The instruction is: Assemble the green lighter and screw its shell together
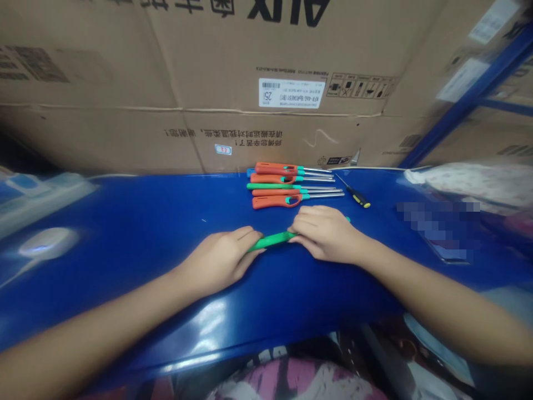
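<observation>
At the centre of a blue worktop [125, 222], a green-handled gas lighter [272, 241] held low between both hands: left hand [219, 261] at 9 o'clock of it, fingers curled and pressed together around the near end; right hand [327, 233] at 3 o'clock, fingers closed over the far end, a green tip showing past them at 2 o'clock. Main risk: a slip on the glossy surface, with the lighter jumping sideways into the row of 5 orange- and green-handled lighters [291, 183] at 12 o'clock. Second risk: the right wrist catching the small yellow-and-black screwdriver [356, 197] at 1 o'clock. Widest room for moving at 9 o'clock; far edge tight against a cardboard carton [166, 66]; near edge at 6 o'clock, a drop risk for anything rolling.
</observation>
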### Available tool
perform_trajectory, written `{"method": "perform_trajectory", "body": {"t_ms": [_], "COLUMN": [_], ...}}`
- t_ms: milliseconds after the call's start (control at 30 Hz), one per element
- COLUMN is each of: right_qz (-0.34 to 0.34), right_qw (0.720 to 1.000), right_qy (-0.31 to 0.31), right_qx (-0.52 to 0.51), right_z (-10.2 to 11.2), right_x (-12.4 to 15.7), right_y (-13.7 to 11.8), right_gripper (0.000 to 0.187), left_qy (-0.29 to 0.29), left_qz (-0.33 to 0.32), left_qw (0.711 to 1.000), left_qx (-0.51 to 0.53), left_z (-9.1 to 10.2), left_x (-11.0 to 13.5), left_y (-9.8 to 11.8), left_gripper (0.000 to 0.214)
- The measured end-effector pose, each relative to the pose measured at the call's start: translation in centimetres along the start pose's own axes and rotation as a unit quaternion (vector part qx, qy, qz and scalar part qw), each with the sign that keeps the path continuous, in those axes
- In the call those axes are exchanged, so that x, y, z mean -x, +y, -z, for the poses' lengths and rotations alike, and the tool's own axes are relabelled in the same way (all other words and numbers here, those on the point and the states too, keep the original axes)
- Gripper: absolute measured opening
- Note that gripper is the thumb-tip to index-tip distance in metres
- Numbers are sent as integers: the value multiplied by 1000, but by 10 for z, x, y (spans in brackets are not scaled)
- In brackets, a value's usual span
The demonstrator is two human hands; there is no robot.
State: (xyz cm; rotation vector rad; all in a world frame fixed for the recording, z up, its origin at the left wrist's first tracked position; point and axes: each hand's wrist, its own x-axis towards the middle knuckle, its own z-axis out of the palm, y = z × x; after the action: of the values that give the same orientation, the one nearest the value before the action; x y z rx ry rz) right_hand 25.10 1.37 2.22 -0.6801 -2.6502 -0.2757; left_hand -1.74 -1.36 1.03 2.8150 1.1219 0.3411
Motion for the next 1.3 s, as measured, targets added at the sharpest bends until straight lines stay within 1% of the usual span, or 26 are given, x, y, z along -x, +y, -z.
{"method": "perform_trajectory", "body": {"t_ms": [100, 167, 267, 400, 600, 800, 933, 1000, 1133, 1200, 1300], "right_qz": [5, -3, -15, 4, 12, 24, 48, 51, 23, 20, 33], "right_qw": [1000, 1000, 999, 998, 1000, 1000, 999, 999, 999, 999, 997], "right_qy": [15, 19, 9, -3, 4, 18, 21, 12, -25, -35, -50], "right_qx": [13, -4, -37, -57, -16, 1, -1, -1, 7, 24, 45], "right_z": [-1, -3, -5, -7, -8, -5, -6, -6, -4, -5, -6], "right_x": [0, 0, 0, -2, -3, -6, -8, -9, -11, -12, -11], "right_y": [-5, -6, -5, -4, -13, -22, -26, -27, -31, -33, -36], "right_gripper": [20, 19, 18, 22, 16, 21, 23, 24, 25, 25, 25], "left_qy": [-11, -17, -17, -30, -46, -54, -64, -75, -85, -90, -96], "left_qz": [10, 21, 30, 23, 7, 36, 42, 48, 61, 56, 43], "left_qw": [1000, 999, 998, 998, 997, 994, 994, 991, 988, 988, 989], "left_qx": [-18, -36, -49, -43, -55, -83, -84, -96, -113, -111, -100], "left_z": [4, 6, 6, 3, 7, 14, 14, 14, 13, 13, 12], "left_x": [2, 2, 1, -1, -1, 2, 1, 0, -2, -2, -1], "left_y": [6, 9, 11, 11, 17, 31, 35, 34, 32, 32, 34], "left_gripper": [25, 26, 27, 27, 20, 8, 17, 17, 13, 12, 11]}}
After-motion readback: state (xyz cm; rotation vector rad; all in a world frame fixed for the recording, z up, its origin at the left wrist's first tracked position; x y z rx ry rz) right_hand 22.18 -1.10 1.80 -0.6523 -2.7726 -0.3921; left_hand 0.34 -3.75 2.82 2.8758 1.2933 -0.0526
